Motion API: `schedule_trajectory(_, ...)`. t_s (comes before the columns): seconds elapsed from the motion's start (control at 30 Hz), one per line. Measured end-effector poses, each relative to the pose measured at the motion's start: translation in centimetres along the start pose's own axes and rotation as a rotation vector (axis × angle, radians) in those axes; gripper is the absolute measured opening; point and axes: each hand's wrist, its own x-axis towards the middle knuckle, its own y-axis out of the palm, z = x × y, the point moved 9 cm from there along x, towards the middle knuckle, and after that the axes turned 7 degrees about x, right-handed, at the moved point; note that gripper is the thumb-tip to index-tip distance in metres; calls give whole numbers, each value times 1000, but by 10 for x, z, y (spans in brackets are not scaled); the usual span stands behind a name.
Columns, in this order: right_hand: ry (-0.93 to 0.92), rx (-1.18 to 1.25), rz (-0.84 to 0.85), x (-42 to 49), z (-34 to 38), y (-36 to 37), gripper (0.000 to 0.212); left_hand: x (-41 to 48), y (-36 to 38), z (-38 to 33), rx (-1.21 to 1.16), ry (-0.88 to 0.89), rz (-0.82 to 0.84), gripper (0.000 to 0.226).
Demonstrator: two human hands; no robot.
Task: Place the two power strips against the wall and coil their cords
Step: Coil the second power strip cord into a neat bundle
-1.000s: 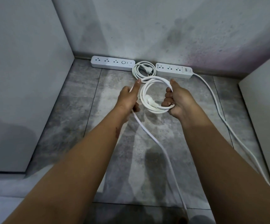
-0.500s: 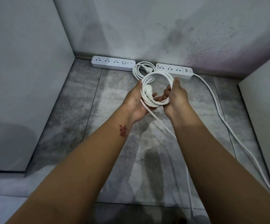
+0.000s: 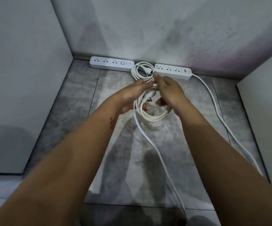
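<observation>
The grey wall (image 3: 148, 30) meets the tiled floor (image 3: 83, 111) at a skirting line, and both strips already lie along it. The left power strip (image 3: 111, 64) and the right power strip (image 3: 172, 71) sit end to end with a gap between them. In that gap rests a finished coil (image 3: 136, 72) with its plug tucked inside, so the placing and one cord look done.

The step in hand is coiling the second cord. The long white cord (image 3: 213, 103) leaves the right strip's far end and runs down the floor's right side and out of view. A loose run (image 3: 156, 149) climbs from the bottom edge to the held coil (image 3: 154, 118), which hangs above the floor in front of the strips. It is probably the same cord, so much of it is not yet gathered.

The right hand (image 3: 169, 90) has its fingers curled over the top of the loops, clamping them. The left hand (image 3: 132, 95) lies against the coil's left side with fingers stretched out. Whether its thumb hooks the loops I cannot tell. A white plug (image 3: 148, 97) sits inside the bundle.

Next, the left hand likely needs to draw up more slack and lay another loop. The right must keep the turns pinched so they don't spring apart.
</observation>
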Motion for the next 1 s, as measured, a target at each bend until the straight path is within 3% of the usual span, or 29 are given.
schedule_trajectory(0.13,-36,7,-12,1,-4,-3,41,-5,4,-5,-57,-16,62,32)
schedule_trajectory(0.27,-58,101,-197,5,-7,-19,43,-4,4,5,-291,-41,122,45)
schedule_trajectory(0.4,60,274,-387,4,-28,-29,47,-5,9,17,-391,-65,112,54)
schedule_trajectory(0.6,242,626,-578,-7,-56,-35,45,-5,20,30,-559,-79,-20,49)
schedule_trajectory(0.7,242,629,-547,-5,-55,-24,42,0,15,27,-632,-62,-160,46)
schedule_trajectory(0.83,276,605,-353,0,-46,-3,37,4,-4,19,-610,-30,-269,45)
schedule_trajectory(1.0,163,164,-310,2,-38,-12,38,2,-25,8,-221,9,-318,42)
